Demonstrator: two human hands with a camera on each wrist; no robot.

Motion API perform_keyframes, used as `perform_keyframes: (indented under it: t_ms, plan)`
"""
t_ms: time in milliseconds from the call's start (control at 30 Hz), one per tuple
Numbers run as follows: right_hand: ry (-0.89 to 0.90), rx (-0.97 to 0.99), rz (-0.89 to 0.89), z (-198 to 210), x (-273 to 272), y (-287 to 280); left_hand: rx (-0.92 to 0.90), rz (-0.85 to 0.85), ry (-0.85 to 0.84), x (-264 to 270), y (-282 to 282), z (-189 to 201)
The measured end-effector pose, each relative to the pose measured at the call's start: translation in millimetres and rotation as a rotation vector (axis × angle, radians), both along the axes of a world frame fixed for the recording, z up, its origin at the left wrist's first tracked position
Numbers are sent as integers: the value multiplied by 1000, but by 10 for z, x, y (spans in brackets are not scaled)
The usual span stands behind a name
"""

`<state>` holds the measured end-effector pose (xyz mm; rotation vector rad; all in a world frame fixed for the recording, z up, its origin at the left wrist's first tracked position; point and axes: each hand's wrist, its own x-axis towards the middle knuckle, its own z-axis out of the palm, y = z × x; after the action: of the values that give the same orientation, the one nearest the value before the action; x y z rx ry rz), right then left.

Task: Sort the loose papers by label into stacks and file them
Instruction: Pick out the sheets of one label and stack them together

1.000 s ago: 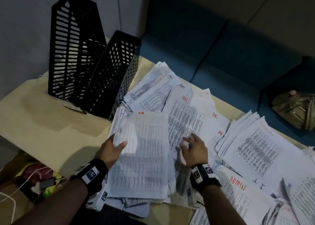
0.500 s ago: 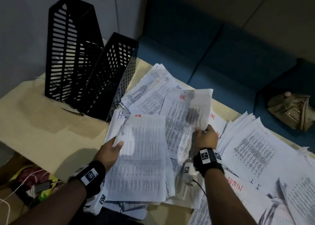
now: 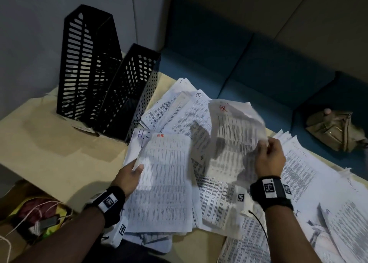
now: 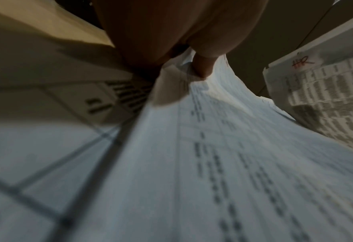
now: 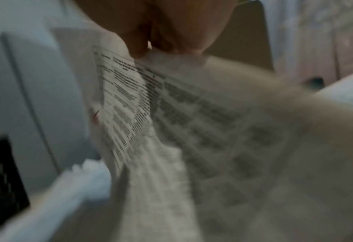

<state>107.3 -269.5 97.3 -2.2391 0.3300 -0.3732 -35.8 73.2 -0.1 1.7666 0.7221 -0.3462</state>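
The right hand (image 3: pixel 268 159) has lifted a sheet marked HR (image 3: pixel 235 135) off the spread of papers (image 3: pixel 298 169) on the table (image 3: pixel 49 143); a second ago its fingers lay flat on that sheet. It now pinches the sheet's right edge, curled in the air. The left hand (image 3: pixel 129 176) still grips the left edge of the HR stack (image 3: pixel 165 183), thumb on top. The sheet probably goes onto that stack next. The two black file holders (image 3: pixel 103 73) at the back of the table seem to hold no papers, though their insides are dim.
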Motion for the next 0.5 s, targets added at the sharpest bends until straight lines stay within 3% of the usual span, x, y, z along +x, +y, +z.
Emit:
perform_keyframes:
  t_ms: [133,200,300,400,500]
  plan:
    - [-196,202,-85,257,47,68,-55,92,0,45,-13,99]
    - [-212,326,-87,252,44,87,-52,99,-15,71,-5,139]
    - [-24,296,-40,59,-64,227,-65,141,-35,128,-36,185]
    - [204,146,155,-287,-337,510,-76,185,-33,177,-142,244]
    - [380,174,223,-605,-580,752,-92,139,-27,204,-219,196]
